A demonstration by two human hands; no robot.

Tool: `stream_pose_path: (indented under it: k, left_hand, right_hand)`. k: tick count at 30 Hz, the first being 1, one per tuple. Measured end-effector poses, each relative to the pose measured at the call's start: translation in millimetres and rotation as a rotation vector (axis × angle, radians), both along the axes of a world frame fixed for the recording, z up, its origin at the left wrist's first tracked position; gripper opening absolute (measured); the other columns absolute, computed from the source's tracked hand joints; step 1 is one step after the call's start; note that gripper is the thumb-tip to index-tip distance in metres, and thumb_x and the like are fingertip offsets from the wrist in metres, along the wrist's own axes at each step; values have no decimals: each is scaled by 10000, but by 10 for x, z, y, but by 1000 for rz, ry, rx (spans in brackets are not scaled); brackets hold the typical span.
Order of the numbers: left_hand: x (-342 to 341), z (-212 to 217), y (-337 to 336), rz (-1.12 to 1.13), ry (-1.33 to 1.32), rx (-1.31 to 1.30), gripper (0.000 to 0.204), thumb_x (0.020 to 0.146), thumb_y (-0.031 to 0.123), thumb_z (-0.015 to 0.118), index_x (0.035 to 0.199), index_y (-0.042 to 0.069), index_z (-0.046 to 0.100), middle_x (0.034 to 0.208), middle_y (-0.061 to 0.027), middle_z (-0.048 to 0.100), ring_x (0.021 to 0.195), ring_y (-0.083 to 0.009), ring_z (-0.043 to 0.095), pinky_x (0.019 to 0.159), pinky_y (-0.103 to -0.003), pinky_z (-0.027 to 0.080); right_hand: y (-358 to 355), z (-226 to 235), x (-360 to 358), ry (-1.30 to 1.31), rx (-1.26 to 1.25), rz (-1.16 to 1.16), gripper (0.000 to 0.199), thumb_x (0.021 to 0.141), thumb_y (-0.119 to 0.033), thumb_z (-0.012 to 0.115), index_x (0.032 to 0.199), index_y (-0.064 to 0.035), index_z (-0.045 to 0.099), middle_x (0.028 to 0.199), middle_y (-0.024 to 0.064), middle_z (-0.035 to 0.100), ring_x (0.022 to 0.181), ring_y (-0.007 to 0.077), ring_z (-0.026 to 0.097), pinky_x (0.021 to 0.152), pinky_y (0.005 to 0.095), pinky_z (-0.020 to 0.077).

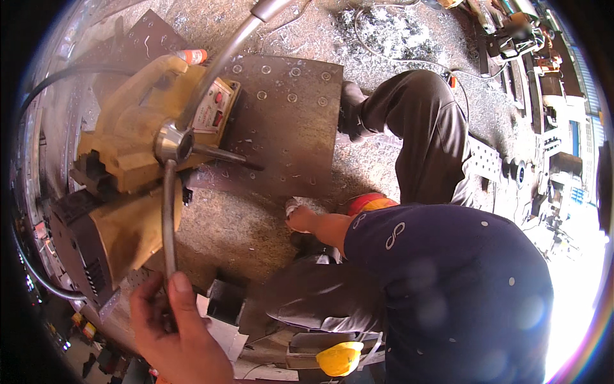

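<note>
A yellow magnetic drill (131,125) stands on the left side, with a round metal hub (173,144) and long steel handle bars coming out of it. The lower handle bar (169,217) runs down into my left hand (182,333), whose thumb and fingers close around its end. Another bar reaches up and away past the top edge, and a shorter one points right. On the drill's side is a control panel (212,105) with red buttons. Beneath and right of it lies a brown steel plate (288,128) with drilled holes. My right hand does not show.
A person in a dark blue shirt (467,288) crouches at right, one hand (300,217) low near the plate. An orange can (193,56) is behind the drill. A yellow rounded object (340,358) sits at the bottom. Metal shavings (390,38) and cables lie at the back.
</note>
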State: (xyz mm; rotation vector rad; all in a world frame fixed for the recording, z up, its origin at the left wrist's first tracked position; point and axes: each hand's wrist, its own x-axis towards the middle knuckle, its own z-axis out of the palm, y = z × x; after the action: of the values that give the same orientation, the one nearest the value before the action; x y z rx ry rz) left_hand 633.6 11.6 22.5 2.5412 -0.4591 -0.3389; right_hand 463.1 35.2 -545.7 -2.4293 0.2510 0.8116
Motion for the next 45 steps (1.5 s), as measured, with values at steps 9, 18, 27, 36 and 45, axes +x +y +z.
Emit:
stream_pose_path:
  k: [9, 18, 27, 36, 45]
  left_hand:
    - [5, -5, 141, -20, -72, 154, 372, 945, 320, 753, 1068, -26, 693, 776, -155, 692, 718, -261, 649, 691, -393, 522]
    - [227, -93, 463, -213, -313, 99, 422, 912, 363, 776, 1040, -33, 714, 652, -82, 656, 524, -174, 619, 511, -352, 483]
    - [108, 30, 256, -84, -167, 180, 545, 854, 475, 786, 1149, 18, 750, 1052, -261, 753, 1051, -399, 726, 926, -460, 555]
    - [47, -42, 215, -31, -139, 186, 541, 863, 468, 779, 1163, 19, 743, 1051, -252, 757, 1048, -404, 726, 939, -468, 552]
    - [102, -24, 339, -6, -111, 127, 497, 881, 423, 785, 1131, -4, 738, 861, -208, 767, 812, -355, 766, 801, -429, 585]
  right_hand:
    - [-180, 1428, -369, -212, 82, 161, 258, 890, -261, 633, 991, -29, 681, 861, 209, 716, 857, 381, 727, 694, 513, 580]
    - [-1251, 3834, -829, -626, 139, 56, 402, 833, -390, 743, 995, -33, 655, 935, 202, 719, 923, 417, 706, 790, 535, 560]
    - [-2111, 3903, -579, -711, -79, -141, 417, 824, -430, 729, 927, -34, 654, 846, 187, 694, 858, 419, 695, 741, 531, 553]
    - [-2134, 2834, -528, -1077, 195, -574, 632, 800, -463, 856, 1261, -88, 642, 1278, 201, 638, 1164, 405, 640, 966, 454, 531]
    - [-1979, 2573, -469, -841, 355, -418, 772, 796, -477, 855, 1363, -58, 540, 1296, 202, 643, 1228, 390, 625, 1005, 478, 513]
